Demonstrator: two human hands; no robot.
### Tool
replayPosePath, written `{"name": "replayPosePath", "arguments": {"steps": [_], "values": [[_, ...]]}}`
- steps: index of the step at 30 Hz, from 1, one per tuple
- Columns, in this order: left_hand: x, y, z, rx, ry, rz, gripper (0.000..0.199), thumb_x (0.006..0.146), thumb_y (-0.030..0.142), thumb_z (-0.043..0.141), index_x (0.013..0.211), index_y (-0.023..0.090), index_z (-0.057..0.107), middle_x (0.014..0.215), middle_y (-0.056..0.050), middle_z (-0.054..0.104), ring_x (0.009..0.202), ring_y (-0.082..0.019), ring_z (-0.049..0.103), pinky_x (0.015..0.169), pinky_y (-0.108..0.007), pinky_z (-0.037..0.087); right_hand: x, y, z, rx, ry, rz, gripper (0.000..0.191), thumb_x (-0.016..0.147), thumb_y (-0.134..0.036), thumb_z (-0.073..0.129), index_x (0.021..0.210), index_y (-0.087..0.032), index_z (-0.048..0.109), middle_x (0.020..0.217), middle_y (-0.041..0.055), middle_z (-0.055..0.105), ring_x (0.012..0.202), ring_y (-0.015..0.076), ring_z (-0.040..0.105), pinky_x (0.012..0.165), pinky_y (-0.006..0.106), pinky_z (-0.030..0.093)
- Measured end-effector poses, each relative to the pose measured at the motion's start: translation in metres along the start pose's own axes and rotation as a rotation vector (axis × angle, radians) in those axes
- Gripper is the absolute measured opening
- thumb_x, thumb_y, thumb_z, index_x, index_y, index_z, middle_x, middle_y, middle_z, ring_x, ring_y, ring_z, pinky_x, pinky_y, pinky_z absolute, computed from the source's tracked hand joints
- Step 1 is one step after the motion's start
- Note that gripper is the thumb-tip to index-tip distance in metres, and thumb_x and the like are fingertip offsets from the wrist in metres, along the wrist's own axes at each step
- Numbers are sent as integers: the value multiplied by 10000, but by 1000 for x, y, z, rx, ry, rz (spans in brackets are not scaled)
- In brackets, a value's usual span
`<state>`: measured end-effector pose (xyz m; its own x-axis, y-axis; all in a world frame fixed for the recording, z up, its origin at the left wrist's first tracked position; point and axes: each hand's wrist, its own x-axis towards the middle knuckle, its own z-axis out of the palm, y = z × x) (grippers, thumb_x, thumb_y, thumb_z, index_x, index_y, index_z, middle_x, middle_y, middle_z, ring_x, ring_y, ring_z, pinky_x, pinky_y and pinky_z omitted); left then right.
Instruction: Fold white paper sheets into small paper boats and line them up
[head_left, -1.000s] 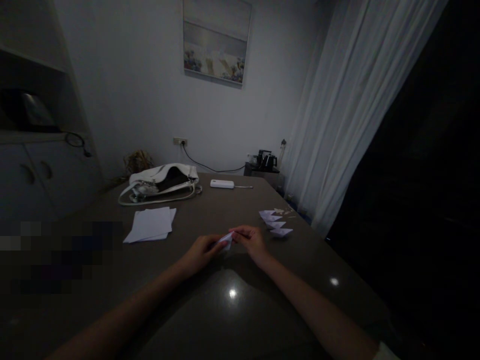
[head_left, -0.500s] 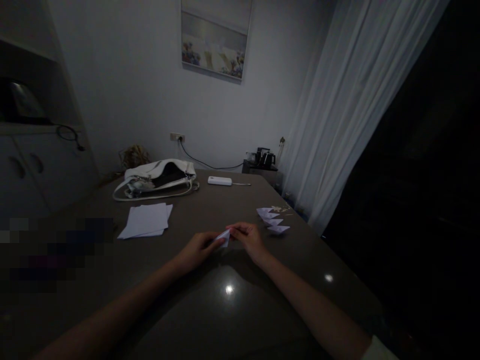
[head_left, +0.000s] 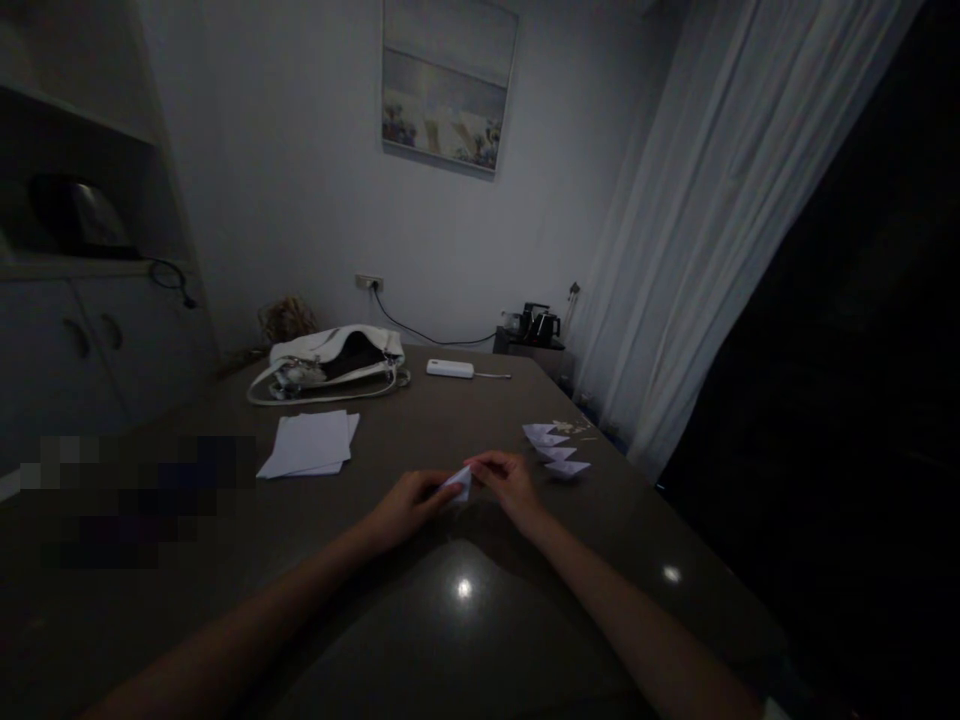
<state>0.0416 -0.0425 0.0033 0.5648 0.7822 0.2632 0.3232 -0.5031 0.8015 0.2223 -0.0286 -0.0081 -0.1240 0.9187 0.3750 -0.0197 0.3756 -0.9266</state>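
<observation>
A small folded piece of white paper (head_left: pixel 461 485) is held between my two hands, just above the dark table (head_left: pixel 360 620). My left hand (head_left: pixel 411 505) pinches its left side, with the thumb lying across the near face. At its upper right corner, the fingertips of my right hand (head_left: pixel 511 485) are closed on the paper. Several folded paper boats (head_left: pixel 566 468) stand in a row to the right of my right hand. Left of my hands lies a small stack of white paper sheets (head_left: pixel 311 445).
A white handbag (head_left: pixel 334 362) lies at the back left of the table, and a white power bank (head_left: pixel 450 369) with a short cable is near the far edge. Small pale bits (head_left: pixel 571 427) lie beside the boats. A white curtain (head_left: pixel 660 300) hangs on the right.
The whole view has shifted slightly, so everything appears a little further right and lower. Both hands keep hold of the folded paper, with little change in their grip.
</observation>
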Motion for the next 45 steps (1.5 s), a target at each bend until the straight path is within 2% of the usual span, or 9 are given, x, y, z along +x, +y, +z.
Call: {"name": "replayPosePath", "arguments": {"steps": [5, 13, 24, 29, 32, 35, 40, 45], "values": [[0, 2, -1, -19, -2, -13, 475, 857, 487, 390, 931, 99, 653, 700, -4, 582, 630, -138, 477, 567, -206, 367, 1, 0, -1, -2, -12, -15, 247, 694, -386, 665, 775, -154, 681, 627, 14, 607, 552, 114, 525, 545, 229, 427], [-1, 4, -1, -13, -17, -22, 483, 850, 501, 390, 903, 100, 654, 702, -8, 594, 629, -144, 489, 556, -203, 372, 2, 2, -2, -34, -2, -36, 238, 700, -392, 656, 732, -157, 659, 616, 8, 587, 552, 111, 513, 531, 216, 418], [-1, 3, 0, 12, -4, 0, 475, 856, 483, 385, 946, 103, 657, 734, -17, 620, 652, -150, 512, 589, -212, 380, 1, 2, -3, -93, -32, -34, 242, 740, -389, 613, 735, -147, 631, 602, -1, 558, 545, 107, 501, 529, 213, 400], [1, 1, 1, -94, -8, -55, 502, 821, 536, 419, 846, 94, 655, 613, 6, 548, 555, -115, 453, 503, -195, 341, 1, 1, -1, -81, -32, -16, 266, 739, -413, 609, 773, -150, 628, 645, 3, 571, 567, 108, 510, 549, 216, 414], [2, -2, 1, -244, 5, -146, 544, 776, 600, 443, 811, 89, 625, 529, 33, 463, 467, -86, 385, 432, -184, 287, -1, -1, 1, -71, -88, 3, 304, 752, -445, 585, 818, -151, 627, 688, 9, 586, 612, 114, 528, 573, 216, 426], [3, -4, 1, -337, 51, -210, 558, 741, 632, 468, 789, 94, 612, 528, 33, 462, 460, -83, 403, 431, -183, 298, -3, -1, 2, -100, -161, 8, 319, 766, -455, 567, 815, -144, 625, 667, 2, 572, 602, 106, 518, 562, 207, 424], [5, 0, 1, -400, 90, -187, 520, 731, 605, 512, 870, 111, 597, 559, 31, 501, 469, -84, 437, 440, -182, 318, -4, 3, 2, -155, -170, 66, 366, 743, -467, 589, 882, -132, 636, 737, 30, 606, 570, 104, 515, 481, 201, 420], [6, 0, 2, -400, 95, -138, 478, 751, 578, 510, 813, 109, 577, 544, 32, 494, 454, -77, 427, 432, -181, 316, -5, 5, 2, -191, -259, 66, 311, 758, -426, 588, 784, -120, 642, 607, -7, 556, 463, 65, 449, 424, 172, 357]]}}
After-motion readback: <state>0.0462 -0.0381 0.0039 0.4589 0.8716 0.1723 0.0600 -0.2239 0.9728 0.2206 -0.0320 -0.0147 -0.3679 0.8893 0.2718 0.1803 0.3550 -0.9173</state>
